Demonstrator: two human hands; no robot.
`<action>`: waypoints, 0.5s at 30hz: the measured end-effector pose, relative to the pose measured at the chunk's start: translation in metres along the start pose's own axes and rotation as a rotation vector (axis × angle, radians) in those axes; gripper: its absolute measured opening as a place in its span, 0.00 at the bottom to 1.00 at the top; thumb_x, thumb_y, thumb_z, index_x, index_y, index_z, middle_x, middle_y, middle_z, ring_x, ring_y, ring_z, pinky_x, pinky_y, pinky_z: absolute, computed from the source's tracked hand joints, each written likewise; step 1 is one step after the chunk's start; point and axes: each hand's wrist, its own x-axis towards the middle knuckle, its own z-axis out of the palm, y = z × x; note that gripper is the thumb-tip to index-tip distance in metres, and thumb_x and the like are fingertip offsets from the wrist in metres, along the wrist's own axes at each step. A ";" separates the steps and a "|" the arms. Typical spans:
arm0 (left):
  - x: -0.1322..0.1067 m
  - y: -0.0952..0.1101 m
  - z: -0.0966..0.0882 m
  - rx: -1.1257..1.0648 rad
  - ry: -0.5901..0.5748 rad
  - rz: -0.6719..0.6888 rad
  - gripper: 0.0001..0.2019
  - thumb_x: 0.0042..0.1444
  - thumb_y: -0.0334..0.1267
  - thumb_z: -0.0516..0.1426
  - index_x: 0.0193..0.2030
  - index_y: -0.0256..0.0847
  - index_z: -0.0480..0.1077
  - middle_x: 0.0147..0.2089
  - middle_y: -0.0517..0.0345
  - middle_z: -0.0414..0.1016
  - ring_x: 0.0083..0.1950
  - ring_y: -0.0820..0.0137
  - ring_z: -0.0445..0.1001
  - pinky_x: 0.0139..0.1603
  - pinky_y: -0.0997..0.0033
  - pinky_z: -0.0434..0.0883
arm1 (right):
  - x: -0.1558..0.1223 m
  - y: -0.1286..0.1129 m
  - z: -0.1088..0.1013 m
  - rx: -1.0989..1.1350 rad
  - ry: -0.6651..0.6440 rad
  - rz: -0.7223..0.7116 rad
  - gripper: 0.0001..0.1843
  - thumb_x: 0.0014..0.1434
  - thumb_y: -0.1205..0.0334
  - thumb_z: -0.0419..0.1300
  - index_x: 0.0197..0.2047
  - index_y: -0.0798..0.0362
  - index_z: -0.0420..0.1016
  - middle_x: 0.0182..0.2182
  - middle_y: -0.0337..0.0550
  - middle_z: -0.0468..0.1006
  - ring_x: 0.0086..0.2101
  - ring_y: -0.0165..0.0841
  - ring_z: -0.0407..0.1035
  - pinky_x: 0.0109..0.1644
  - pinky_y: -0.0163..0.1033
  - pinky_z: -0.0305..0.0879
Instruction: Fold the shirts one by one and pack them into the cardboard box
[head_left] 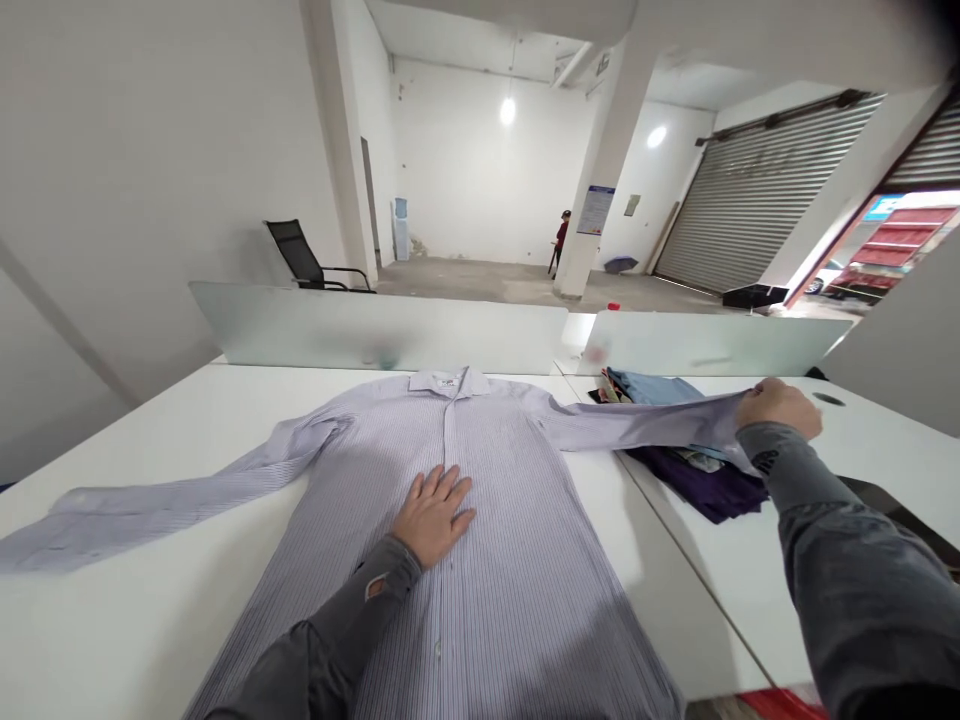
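A pale striped button-up shirt [495, 540] lies face up on the white table [135, 600], collar at the far side. My left hand [433, 515] rests flat on the shirt's chest beside the button line, fingers stretched out. My right hand [778, 406] is closed around the cuff end of the shirt's right-side sleeve [637, 425], holding it stretched out over a pile of clothes. The other sleeve [172, 495] lies spread out to the left on the table.
A pile of folded clothes [690, 470], blue and purple among them, sits on the adjoining table at right. Frosted dividers [375, 340] stand along the tables' far edge. A black chair [304, 258] stands beyond, and a person [560, 240] is far off by a pillar.
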 end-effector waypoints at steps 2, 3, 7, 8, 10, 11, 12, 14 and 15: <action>0.000 0.000 0.001 -0.006 0.004 -0.003 0.26 0.66 0.52 0.44 0.67 0.47 0.58 0.70 0.52 0.56 0.71 0.52 0.50 0.67 0.41 0.51 | 0.007 -0.007 -0.002 -0.114 -0.013 -0.014 0.22 0.56 0.66 0.53 0.52 0.62 0.77 0.47 0.74 0.74 0.51 0.52 0.66 0.44 0.55 0.52; 0.001 0.000 0.001 -0.006 0.004 -0.008 0.26 0.66 0.52 0.44 0.67 0.47 0.58 0.70 0.52 0.56 0.71 0.53 0.50 0.67 0.41 0.51 | 0.009 -0.015 -0.005 -0.145 -0.042 -0.020 0.22 0.55 0.67 0.55 0.51 0.63 0.77 0.47 0.74 0.74 0.52 0.53 0.65 0.45 0.56 0.52; 0.001 0.000 0.001 0.002 0.009 -0.018 0.26 0.65 0.52 0.44 0.67 0.48 0.58 0.70 0.52 0.55 0.71 0.53 0.51 0.67 0.41 0.51 | 0.004 -0.077 -0.030 -0.055 -0.238 -0.106 0.22 0.52 0.68 0.58 0.50 0.66 0.77 0.49 0.74 0.73 0.51 0.51 0.67 0.42 0.50 0.56; 0.001 0.000 0.000 0.004 0.013 -0.014 0.26 0.65 0.52 0.45 0.67 0.48 0.58 0.70 0.52 0.55 0.71 0.52 0.51 0.67 0.41 0.51 | -0.003 -0.100 -0.040 -0.008 -0.260 -0.176 0.21 0.53 0.68 0.58 0.49 0.69 0.77 0.49 0.74 0.72 0.51 0.50 0.67 0.43 0.49 0.57; 0.002 0.001 -0.001 0.005 0.021 -0.005 0.26 0.65 0.52 0.44 0.66 0.47 0.58 0.70 0.52 0.56 0.70 0.52 0.51 0.66 0.41 0.52 | -0.027 -0.156 -0.061 0.101 -0.278 -0.370 0.20 0.55 0.68 0.56 0.45 0.75 0.77 0.48 0.75 0.73 0.52 0.51 0.65 0.45 0.47 0.57; 0.002 0.002 -0.002 0.005 0.026 -0.004 0.26 0.66 0.52 0.44 0.66 0.47 0.58 0.70 0.51 0.56 0.70 0.52 0.52 0.66 0.41 0.52 | -0.044 -0.186 -0.070 0.187 -0.296 -0.445 0.21 0.57 0.67 0.55 0.44 0.79 0.76 0.46 0.75 0.73 0.53 0.52 0.65 0.46 0.47 0.57; 0.001 0.003 -0.003 0.005 0.031 -0.003 0.26 0.66 0.52 0.44 0.66 0.47 0.59 0.69 0.51 0.57 0.70 0.52 0.52 0.66 0.41 0.53 | -0.064 -0.216 -0.077 0.290 -0.329 -0.505 0.22 0.58 0.66 0.53 0.43 0.82 0.75 0.45 0.73 0.73 0.52 0.52 0.65 0.48 0.46 0.57; 0.001 0.004 -0.004 0.007 0.045 0.000 0.26 0.65 0.52 0.44 0.66 0.46 0.59 0.69 0.51 0.57 0.70 0.52 0.53 0.66 0.41 0.53 | -0.105 -0.271 -0.082 0.390 -0.396 -0.613 0.19 0.59 0.62 0.56 0.41 0.73 0.77 0.39 0.59 0.77 0.46 0.41 0.71 0.47 0.39 0.59; 0.001 0.003 -0.005 0.009 0.053 0.003 0.25 0.65 0.52 0.44 0.66 0.46 0.59 0.69 0.51 0.58 0.69 0.52 0.53 0.66 0.41 0.53 | -0.125 -0.293 -0.080 0.439 -0.441 -0.669 0.20 0.58 0.56 0.59 0.41 0.67 0.78 0.35 0.51 0.78 0.39 0.34 0.73 0.43 0.35 0.63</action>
